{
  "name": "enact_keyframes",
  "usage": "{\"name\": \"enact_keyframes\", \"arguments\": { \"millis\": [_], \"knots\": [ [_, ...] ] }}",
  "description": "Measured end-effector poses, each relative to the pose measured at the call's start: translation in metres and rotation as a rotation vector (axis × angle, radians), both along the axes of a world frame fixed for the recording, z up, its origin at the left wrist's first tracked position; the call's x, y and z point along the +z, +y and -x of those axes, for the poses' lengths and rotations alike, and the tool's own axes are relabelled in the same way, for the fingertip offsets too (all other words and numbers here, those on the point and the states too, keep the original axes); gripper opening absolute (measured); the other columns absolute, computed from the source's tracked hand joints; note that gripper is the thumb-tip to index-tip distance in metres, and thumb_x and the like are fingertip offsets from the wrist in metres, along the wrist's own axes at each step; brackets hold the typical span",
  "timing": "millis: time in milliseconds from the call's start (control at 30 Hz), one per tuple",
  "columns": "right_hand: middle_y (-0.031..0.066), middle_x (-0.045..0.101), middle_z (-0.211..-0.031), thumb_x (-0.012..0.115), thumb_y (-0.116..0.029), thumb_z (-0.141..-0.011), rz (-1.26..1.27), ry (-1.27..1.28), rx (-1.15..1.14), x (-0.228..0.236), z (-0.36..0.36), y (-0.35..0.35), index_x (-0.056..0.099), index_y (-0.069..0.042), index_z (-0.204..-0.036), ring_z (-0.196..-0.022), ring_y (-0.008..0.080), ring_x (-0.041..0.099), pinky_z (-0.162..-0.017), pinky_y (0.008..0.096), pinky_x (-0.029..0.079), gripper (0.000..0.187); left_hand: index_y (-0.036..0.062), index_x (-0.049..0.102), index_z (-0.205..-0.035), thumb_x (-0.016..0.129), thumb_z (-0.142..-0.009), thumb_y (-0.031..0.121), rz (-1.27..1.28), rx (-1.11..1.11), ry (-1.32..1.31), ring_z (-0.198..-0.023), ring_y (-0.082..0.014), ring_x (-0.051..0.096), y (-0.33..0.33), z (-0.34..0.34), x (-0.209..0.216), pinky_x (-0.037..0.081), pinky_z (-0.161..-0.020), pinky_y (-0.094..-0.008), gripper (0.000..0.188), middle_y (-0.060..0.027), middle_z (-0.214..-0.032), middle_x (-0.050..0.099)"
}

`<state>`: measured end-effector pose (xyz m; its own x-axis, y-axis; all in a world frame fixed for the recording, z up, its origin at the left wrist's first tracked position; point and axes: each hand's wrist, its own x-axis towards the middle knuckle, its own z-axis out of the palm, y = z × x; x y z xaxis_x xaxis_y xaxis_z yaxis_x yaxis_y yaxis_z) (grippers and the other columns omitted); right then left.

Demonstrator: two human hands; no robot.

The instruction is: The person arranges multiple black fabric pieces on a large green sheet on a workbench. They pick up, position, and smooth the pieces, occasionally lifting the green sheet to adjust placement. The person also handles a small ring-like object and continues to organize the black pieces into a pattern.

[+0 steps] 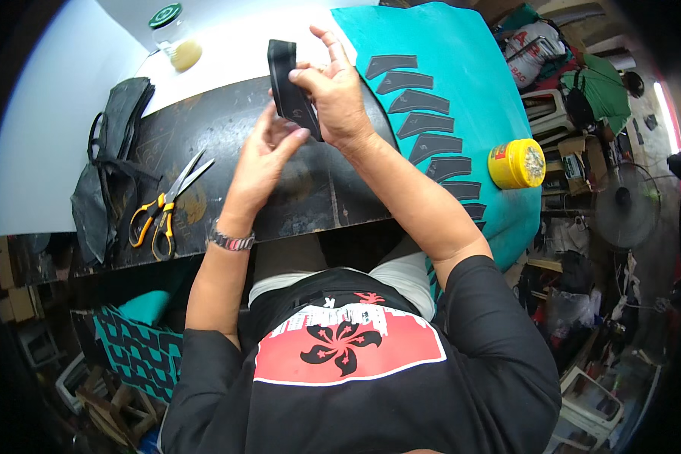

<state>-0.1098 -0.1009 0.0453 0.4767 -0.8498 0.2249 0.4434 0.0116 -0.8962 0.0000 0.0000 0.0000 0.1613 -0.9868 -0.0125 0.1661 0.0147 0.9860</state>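
Note:
My right hand (pixel 333 94) grips a black shoe-upper piece (pixel 286 79), held upright over the dark work board (pixel 318 189). Its thumb and fingers wrap the piece's right side. My left hand (pixel 268 147) is just below it, fingers spread and touching the piece's lower edge. A metal watch band sits on my left wrist.
Yellow-handled scissors (pixel 163 208) lie on the board's left. A pile of black material (pixel 110 163) hangs at the far left. A teal sheet (pixel 461 68) carries several dark cut pieces (pixel 424 125). A yellow tub (pixel 516 163) stands at right, a green-lidded jar (pixel 175 36) at the back.

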Motion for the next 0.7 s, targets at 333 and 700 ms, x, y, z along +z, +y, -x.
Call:
{"name": "enact_keyframes", "arguments": {
  "millis": [333, 700],
  "knots": [
    [0.0130, 0.066, -0.107, 0.070, 0.006, -0.082, 0.010, -0.143, -0.310, -0.007, 0.093, -0.098, 0.031, -0.008, -0.147, -0.091, 0.0176, 0.066, -0.078, 0.0292, 0.054, 0.077, 0.0052, 0.059, -0.094, 0.057, -0.098, 0.019, -0.113, -0.180, 0.029, -0.080, -0.0164, 0.072, -0.105, 0.046, 0.029, 0.058, -0.067, -0.0243, 0.014, -0.0036, -0.079, 0.064],
    [0.0157, 0.066, -0.110, 0.076, -0.011, -0.084, 0.031, 0.258, -0.192, -0.012, 0.151, -0.202, 0.030, -0.009, -0.147, -0.091, 0.0214, 0.067, -0.076, 0.0354, 0.054, 0.078, -0.0008, 0.063, -0.093, 0.060, -0.090, 0.020, 0.076, -0.039, -0.699, -0.078, -0.0187, 0.072, -0.209, 0.054, 0.022, 0.058, -0.072, -0.0295, 0.021, -0.0109, -0.080, 0.069]
  ]
}}
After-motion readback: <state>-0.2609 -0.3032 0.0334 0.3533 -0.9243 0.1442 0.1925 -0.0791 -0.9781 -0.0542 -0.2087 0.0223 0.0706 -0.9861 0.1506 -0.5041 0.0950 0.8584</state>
